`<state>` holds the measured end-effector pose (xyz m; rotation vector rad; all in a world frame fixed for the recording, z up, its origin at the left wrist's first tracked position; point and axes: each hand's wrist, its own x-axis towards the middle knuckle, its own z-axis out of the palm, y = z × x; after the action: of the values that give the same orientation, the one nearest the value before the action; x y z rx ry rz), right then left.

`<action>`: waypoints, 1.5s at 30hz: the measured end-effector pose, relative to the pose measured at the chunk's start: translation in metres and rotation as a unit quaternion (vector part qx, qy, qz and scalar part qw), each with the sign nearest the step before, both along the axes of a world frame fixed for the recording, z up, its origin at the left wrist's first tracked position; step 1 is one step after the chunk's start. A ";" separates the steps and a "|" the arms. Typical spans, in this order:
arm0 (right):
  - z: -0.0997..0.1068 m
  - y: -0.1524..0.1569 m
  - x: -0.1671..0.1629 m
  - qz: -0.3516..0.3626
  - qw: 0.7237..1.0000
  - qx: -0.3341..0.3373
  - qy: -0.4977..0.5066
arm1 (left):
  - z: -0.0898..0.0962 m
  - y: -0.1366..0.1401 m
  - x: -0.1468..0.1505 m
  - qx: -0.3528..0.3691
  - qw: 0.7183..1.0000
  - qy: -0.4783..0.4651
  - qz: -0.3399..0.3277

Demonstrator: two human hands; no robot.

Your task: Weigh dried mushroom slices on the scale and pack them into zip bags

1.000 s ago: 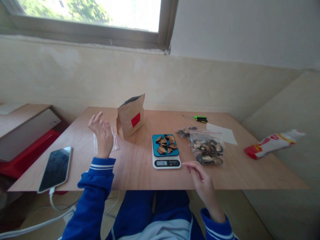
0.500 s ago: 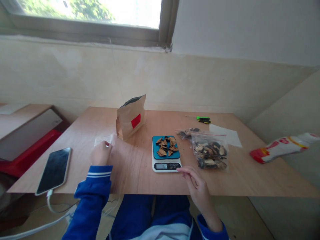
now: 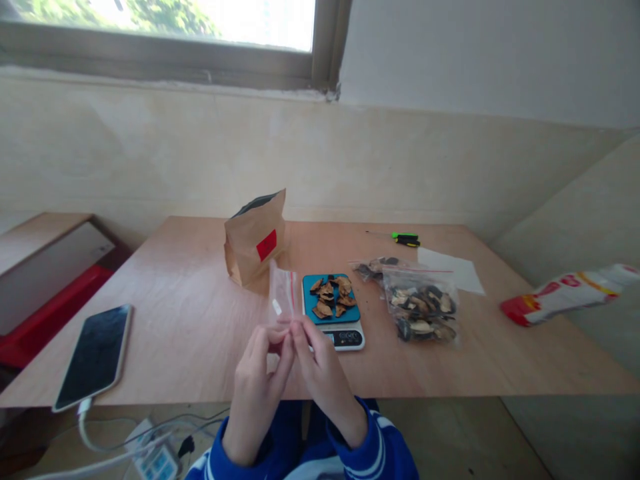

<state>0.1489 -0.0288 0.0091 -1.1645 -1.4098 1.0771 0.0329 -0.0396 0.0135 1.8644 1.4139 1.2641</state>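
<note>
My left hand (image 3: 260, 380) and my right hand (image 3: 317, 370) meet in front of me above the table's near edge. Together they pinch the lower edge of a small clear zip bag (image 3: 283, 297) with a red seal line, holding it upright. Just behind it stands a small white kitchen scale (image 3: 345, 333) whose blue top carries several dried brown slices (image 3: 331, 296). To the scale's right lies a clear bag of dried dark slices (image 3: 421, 310). A brown paper pouch (image 3: 254, 239) with a red label stands open behind the scale's left.
The wooden table (image 3: 190, 320) holds a phone (image 3: 94, 355) on a white cable at the left, a green and black screwdriver (image 3: 403, 239) and a white paper (image 3: 450, 270) at the back right. A red and white packet (image 3: 565, 293) lies off the table's right. A power strip (image 3: 155, 457) lies below.
My left hand picked the small clear bag off the table's left part and brought it to the middle. My right hand left the scale's front and joined it on the bag.
</note>
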 end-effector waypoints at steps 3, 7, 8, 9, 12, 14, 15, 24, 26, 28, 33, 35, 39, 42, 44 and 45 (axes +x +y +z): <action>-0.017 0.004 0.016 -0.044 0.998 -0.039 -0.004 | -0.002 -0.002 -0.003 0.024 0.993 -0.046 0.109; -0.029 0.005 0.043 -0.077 0.995 -0.053 -0.030 | -0.002 0.004 -0.006 0.061 0.983 -0.057 0.163; -0.028 0.006 0.050 -0.052 0.997 -0.025 -0.055 | -0.003 0.007 -0.005 0.069 0.984 -0.047 0.160; -0.027 0.008 0.057 -0.018 0.996 0.009 -0.085 | -0.003 0.011 -0.003 0.083 0.983 -0.037 0.160; -0.029 0.024 0.081 0.048 0.976 0.075 -0.200 | -0.004 0.025 0.000 0.140 0.975 -0.010 0.174; -0.036 0.042 0.100 0.025 0.954 0.070 -0.290 | -0.002 0.033 0.001 0.152 0.972 0.008 0.176; -0.040 0.053 0.109 0.011 0.941 0.068 -0.332 | -0.001 0.037 0.002 0.147 0.973 0.018 0.175; -0.058 0.099 0.148 0.097 0.912 0.079 -0.390 | 0.002 0.053 0.001 0.128 0.976 0.052 0.171; -0.059 0.101 0.148 0.098 0.921 0.102 -0.364 | -0.004 0.055 0.002 0.120 0.978 0.051 0.161; -0.060 0.104 0.148 0.093 0.927 0.127 -0.339 | -0.009 0.058 0.002 0.110 0.980 0.055 0.157; -0.063 0.114 0.146 0.029 0.935 0.164 -0.313 | -0.014 0.062 0.003 0.078 0.980 0.046 0.179; -0.063 0.116 0.143 -0.004 0.934 0.182 -0.306 | -0.014 0.064 0.005 0.058 0.981 0.035 0.183; -0.065 0.117 0.137 -0.017 0.927 0.203 -0.315 | -0.014 0.065 0.010 0.025 0.984 0.030 0.176; -0.068 0.119 0.136 0.010 0.921 0.206 -0.331 | -0.015 0.063 0.013 0.013 0.986 0.021 0.166; -0.070 0.120 0.137 0.016 0.919 0.212 -0.333 | -0.015 0.062 0.014 0.003 0.987 0.013 0.159; -0.071 0.121 0.137 0.014 0.919 0.215 -0.331 | -0.015 0.061 0.014 -0.001 0.988 0.009 0.156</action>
<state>0.2861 0.0918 -0.0616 -1.2254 -2.0592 0.3387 0.0473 0.0214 -0.0017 1.7014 1.7680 1.3916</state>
